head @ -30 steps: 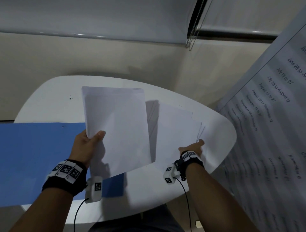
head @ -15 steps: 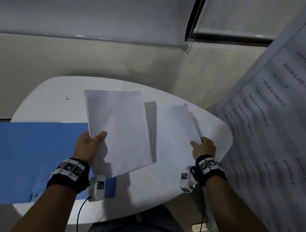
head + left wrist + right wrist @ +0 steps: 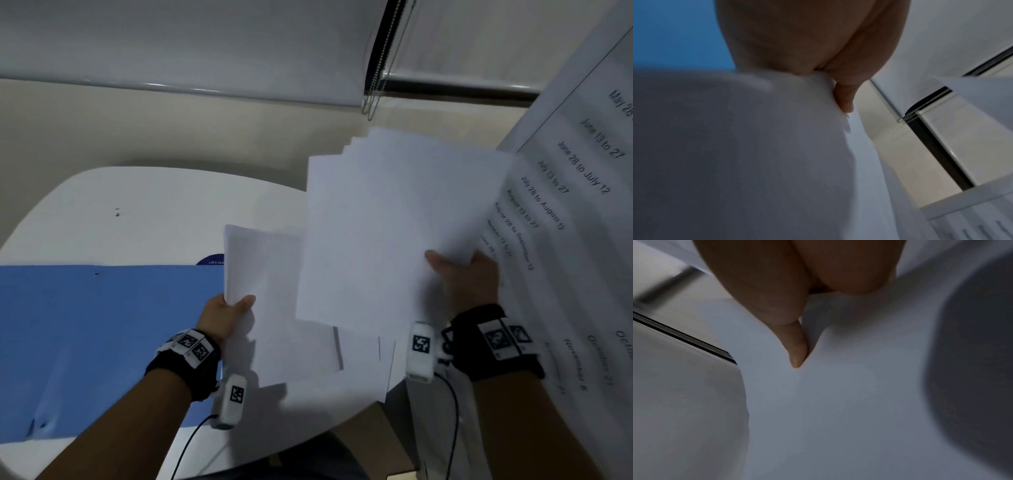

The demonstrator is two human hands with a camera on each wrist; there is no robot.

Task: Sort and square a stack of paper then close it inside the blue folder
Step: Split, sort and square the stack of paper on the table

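At lower centre of the head view, the left hand (image 3: 224, 317) pinches a bundle of white sheets (image 3: 274, 308) by its lower left corner. At right, the right hand (image 3: 469, 281) pinches a fanned bundle of white paper (image 3: 387, 233), lifted above the white table (image 3: 137, 212). The open blue folder (image 3: 102, 342) lies flat at left.

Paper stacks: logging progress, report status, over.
Left hand grips one paper stack. Right hand holds a fanned stack aloft. Blue folder open on the table. Nothing blocking.
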